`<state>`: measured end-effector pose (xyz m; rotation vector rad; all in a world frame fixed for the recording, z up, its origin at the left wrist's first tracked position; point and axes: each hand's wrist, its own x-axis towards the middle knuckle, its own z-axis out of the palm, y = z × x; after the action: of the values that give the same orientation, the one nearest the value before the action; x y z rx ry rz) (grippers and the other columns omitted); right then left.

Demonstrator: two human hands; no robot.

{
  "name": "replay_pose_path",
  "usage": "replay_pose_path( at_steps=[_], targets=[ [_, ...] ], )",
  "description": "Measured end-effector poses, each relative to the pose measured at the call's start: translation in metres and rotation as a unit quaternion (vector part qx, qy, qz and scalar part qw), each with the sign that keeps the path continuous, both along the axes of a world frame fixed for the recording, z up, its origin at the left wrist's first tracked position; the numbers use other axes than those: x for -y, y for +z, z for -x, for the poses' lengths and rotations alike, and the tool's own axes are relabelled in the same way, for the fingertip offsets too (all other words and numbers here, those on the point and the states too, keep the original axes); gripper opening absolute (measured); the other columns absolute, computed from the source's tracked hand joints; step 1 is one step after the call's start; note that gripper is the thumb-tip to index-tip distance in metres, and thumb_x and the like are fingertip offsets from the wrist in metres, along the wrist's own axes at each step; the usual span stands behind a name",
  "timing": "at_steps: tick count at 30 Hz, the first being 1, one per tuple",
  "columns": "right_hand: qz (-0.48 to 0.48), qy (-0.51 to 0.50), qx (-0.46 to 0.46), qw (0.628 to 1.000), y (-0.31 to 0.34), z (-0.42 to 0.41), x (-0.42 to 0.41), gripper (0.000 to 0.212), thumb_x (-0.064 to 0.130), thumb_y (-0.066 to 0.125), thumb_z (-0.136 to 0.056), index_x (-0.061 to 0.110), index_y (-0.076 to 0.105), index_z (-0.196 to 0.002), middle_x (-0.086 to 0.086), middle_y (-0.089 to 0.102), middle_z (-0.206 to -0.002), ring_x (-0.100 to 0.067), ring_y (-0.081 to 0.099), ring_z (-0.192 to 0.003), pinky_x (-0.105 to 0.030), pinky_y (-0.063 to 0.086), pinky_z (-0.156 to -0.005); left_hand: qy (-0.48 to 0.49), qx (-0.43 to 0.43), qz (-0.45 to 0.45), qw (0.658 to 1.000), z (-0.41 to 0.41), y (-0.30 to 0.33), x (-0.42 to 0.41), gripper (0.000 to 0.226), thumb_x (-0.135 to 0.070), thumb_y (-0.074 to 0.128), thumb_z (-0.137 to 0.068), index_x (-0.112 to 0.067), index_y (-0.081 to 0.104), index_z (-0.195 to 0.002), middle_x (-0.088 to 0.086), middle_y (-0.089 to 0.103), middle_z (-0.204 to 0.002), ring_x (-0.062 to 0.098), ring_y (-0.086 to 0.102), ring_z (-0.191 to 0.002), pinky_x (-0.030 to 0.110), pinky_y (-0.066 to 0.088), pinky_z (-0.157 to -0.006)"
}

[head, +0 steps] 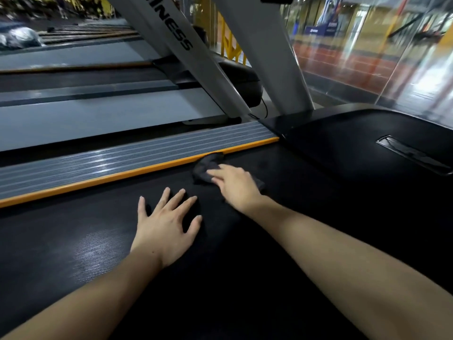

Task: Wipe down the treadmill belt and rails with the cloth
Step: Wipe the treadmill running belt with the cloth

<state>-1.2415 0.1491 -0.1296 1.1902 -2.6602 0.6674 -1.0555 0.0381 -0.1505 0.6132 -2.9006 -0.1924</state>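
**Belt Wipe at the Rail Edge: Hand and Cloth Position**

Left of the belt (245, 278), the ribbed grey side rail (122, 158) runs with its orange trim strip (110, 179) from the near left toward the far right, ending at the black motor cover (355, 143). All positions below are given relative to this rail.

1. Left hand (164, 227): flat on the belt, fingers spread wide, holding nothing. It rests a short way off the trim strip and appears to serve as a brace.

2. Cloth (206, 168): dark, bunched, lying on the belt with its far edge touching the trim strip, close to the rail's far end.

3. Right hand (235, 185): palm down on the cloth, fingers extended and pressing it to the belt rather than clenched around it. This is the nearer hand to the cloth; the left hand lies apart from it, toward the viewer.

Judgement: the cloth sits ahead of both hands at the belt-rail seam. The rail's long axis runs diagonally, so the next stroke probably follows that line, either back along the strip toward the viewer or up onto the ribbed surface. Most of the rail looks still to be covered.
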Motion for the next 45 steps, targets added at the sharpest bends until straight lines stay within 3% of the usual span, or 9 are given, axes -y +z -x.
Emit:
replay_pose_path(
  at_steps=[2, 7, 11, 17, 24, 29, 34, 40, 45],
  targets=[
    [-0.005, 0.011, -0.018, 1.000, 0.003, 0.021, -0.017, 0.028, 0.038, 0.059, -0.096, 0.038, 0.067, -0.122, 0.003, 0.059, -0.138, -0.024, 0.058, -0.121, -0.037, 0.046, -0.101, -0.017, -0.002, -0.002, 1.000, -0.002, 0.001, -0.002, 0.068, -0.075, 0.013, -0.090, -0.051, 0.028, -0.152, -0.022, 0.018, -0.165, 0.010, -0.001, -0.156, 0.059, -0.005, -0.122],
    [-0.013, -0.260, -0.012, 0.966, 0.005, 0.110, -0.090, 0.028, 0.031, 0.054, -0.098, 0.029, 0.067, -0.123, -0.007, 0.066, -0.123, -0.033, 0.061, -0.112, -0.036, 0.047, -0.089, -0.025, 0.002, -0.008, 1.000, -0.002, -0.001, 0.000, 0.069, -0.081, 0.017, -0.090, -0.053, 0.028, -0.152, -0.022, 0.016, -0.166, 0.009, 0.000, -0.155, 0.056, 0.001, -0.123],
    [0.013, -0.227, -0.002, 0.974, 0.010, 0.062, -0.061, 0.027, 0.030, 0.056, -0.097, 0.030, 0.068, -0.121, -0.005, 0.066, -0.124, -0.032, 0.062, -0.111, -0.038, 0.049, -0.092, -0.026, 0.010, -0.016, 0.999, -0.001, 0.000, 0.002, 0.070, -0.082, 0.016, -0.089, -0.054, 0.026, -0.152, -0.021, 0.014, -0.166, 0.008, -0.001, -0.155, 0.056, 0.002, -0.123],
    [0.004, -0.005, -0.028, 1.000, 0.003, 0.006, -0.028, 0.026, 0.034, 0.061, -0.094, 0.037, 0.070, -0.118, 0.004, 0.061, -0.135, -0.022, 0.059, -0.120, -0.037, 0.047, -0.100, -0.028, 0.009, -0.017, 0.999, -0.004, 0.001, 0.003, 0.072, -0.083, 0.015, -0.088, -0.054, 0.026, -0.152, -0.022, 0.014, -0.166, 0.008, -0.002, -0.155, 0.055, 0.003, -0.123],
    [-0.009, -0.253, -0.037, 0.967, 0.000, 0.111, -0.098, 0.032, 0.019, 0.052, -0.098, 0.029, 0.068, -0.124, -0.005, 0.063, -0.126, -0.033, 0.061, -0.112, -0.038, 0.049, -0.093, -0.030, 0.006, -0.021, 0.999, -0.004, 0.001, 0.003, 0.072, -0.083, 0.017, -0.088, -0.053, 0.024, -0.153, -0.021, 0.012, -0.166, 0.008, -0.004, -0.155, 0.055, -0.001, -0.124],
    [0.029, -0.156, 0.000, 0.987, 0.007, 0.034, -0.054, 0.024, 0.028, 0.063, -0.091, 0.033, 0.073, -0.113, 0.005, 0.068, -0.116, -0.025, 0.064, -0.107, -0.038, 0.051, -0.092, -0.029, 0.009, -0.027, 0.999, -0.003, 0.001, 0.002, 0.072, -0.083, 0.017, -0.088, -0.053, 0.025, -0.153, -0.021, 0.013, -0.166, 0.008, -0.003, -0.155, 0.055, 0.000, -0.124],
    [0.017, 0.027, -0.040, 0.999, -0.001, 0.004, -0.045, 0.026, 0.026, 0.066, -0.092, 0.034, 0.073, -0.116, 0.002, 0.062, -0.136, -0.019, 0.059, -0.122, -0.033, 0.046, -0.103, -0.026, 0.006, -0.028, 0.999, -0.004, 0.001, 0.003, 0.072, -0.085, 0.017, -0.087, -0.054, 0.027, -0.152, -0.022, 0.014, -0.166, 0.007, -0.002, -0.155, 0.053, 0.000, -0.124],
    [-0.016, -0.235, -0.049, 0.971, 0.002, 0.105, -0.106, 0.031, 0.020, 0.055, -0.096, 0.029, 0.069, -0.122, -0.006, 0.063, -0.129, -0.031, 0.062, -0.112, -0.035, 0.048, -0.094, -0.025, 0.006, -0.025, 0.999, -0.003, 0.001, 0.002, 0.072, -0.084, 0.019, -0.088, -0.054, 0.027, -0.152, -0.021, 0.014, -0.166, 0.007, -0.003, -0.155, 0.054, 0.000, -0.124],
    [0.010, -0.181, -0.037, 0.983, 0.008, 0.033, -0.060, 0.025, 0.027, 0.062, -0.093, 0.033, 0.072, -0.115, 0.001, 0.068, -0.117, -0.027, 0.065, -0.105, -0.035, 0.049, -0.086, -0.025, 0.012, -0.033, 0.999, -0.002, 0.003, 0.001, 0.076, -0.088, 0.017, -0.085, -0.053, 0.028, -0.152, -0.021, 0.015, -0.166, 0.006, -0.002, -0.155, 0.054, -0.001, -0.124]
  ],
)
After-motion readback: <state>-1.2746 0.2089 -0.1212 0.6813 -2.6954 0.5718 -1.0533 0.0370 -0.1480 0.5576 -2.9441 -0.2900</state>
